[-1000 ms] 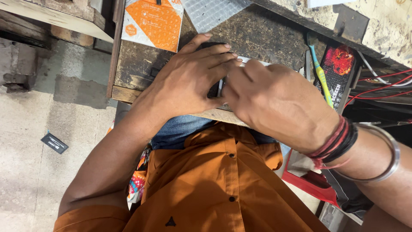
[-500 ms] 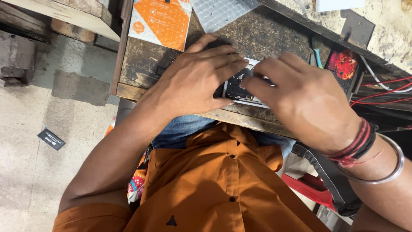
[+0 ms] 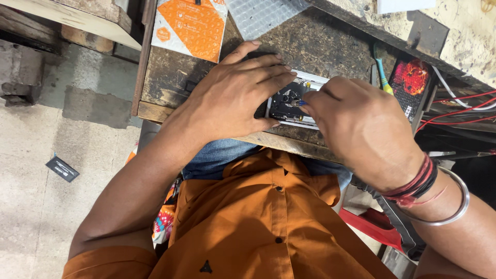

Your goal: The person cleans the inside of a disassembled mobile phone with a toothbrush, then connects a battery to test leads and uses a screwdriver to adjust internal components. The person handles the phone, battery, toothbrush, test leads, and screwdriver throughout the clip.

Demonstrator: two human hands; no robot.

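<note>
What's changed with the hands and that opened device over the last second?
The right hand has slid away to the right, uncovering the opened device on the workbench; a second ago both hands hid it. That hand now pinches a small blue-tipped tool against the device's insides. The left hand stays pressed flat on the device's left end. The orange packet has not moved.

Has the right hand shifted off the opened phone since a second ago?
Yes. The right hand has slid rightward along the worn wooden bench, away from the left hand, uncovering the opened phone; its fingertips remain on it.
</note>
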